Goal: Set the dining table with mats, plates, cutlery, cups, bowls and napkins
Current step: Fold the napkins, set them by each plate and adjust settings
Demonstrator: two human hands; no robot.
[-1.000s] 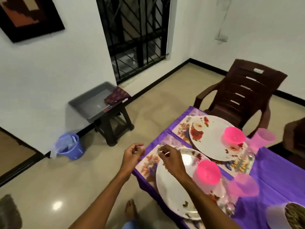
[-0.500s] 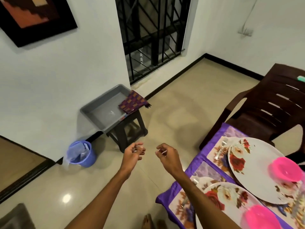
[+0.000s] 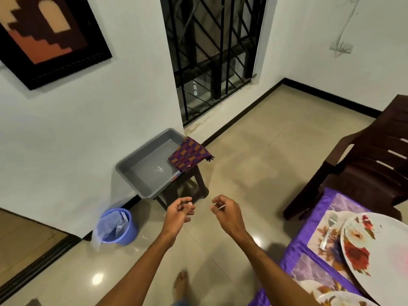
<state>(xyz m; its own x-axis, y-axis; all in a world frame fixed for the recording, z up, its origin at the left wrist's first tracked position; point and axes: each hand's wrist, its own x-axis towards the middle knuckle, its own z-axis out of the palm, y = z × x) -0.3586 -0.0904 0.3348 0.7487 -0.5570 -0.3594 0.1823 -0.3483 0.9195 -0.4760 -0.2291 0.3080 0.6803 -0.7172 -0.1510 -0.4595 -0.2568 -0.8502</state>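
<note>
Now your purple-clothed tabletop (image 3: 294, 259) sits lower right; a grey plastic tray (image 3: 141, 173) stands by the wall, a checked purple-and-orange cloth (image 3: 189, 154) over its corner. A white floral plate (image 3: 379, 237) lies on the tabletop, a metal fork (image 3: 329, 228) beside it. Your left hand (image 3: 178, 214) curls, contents unclear; your right hand (image 3: 227, 214) pinches a thin white sliver (image 3: 220, 207).

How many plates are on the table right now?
2. One floral plate lies at the right edge beside a fork; a second plate peeks in at the bottom edge, mostly cut off. More may be out of view.
</note>
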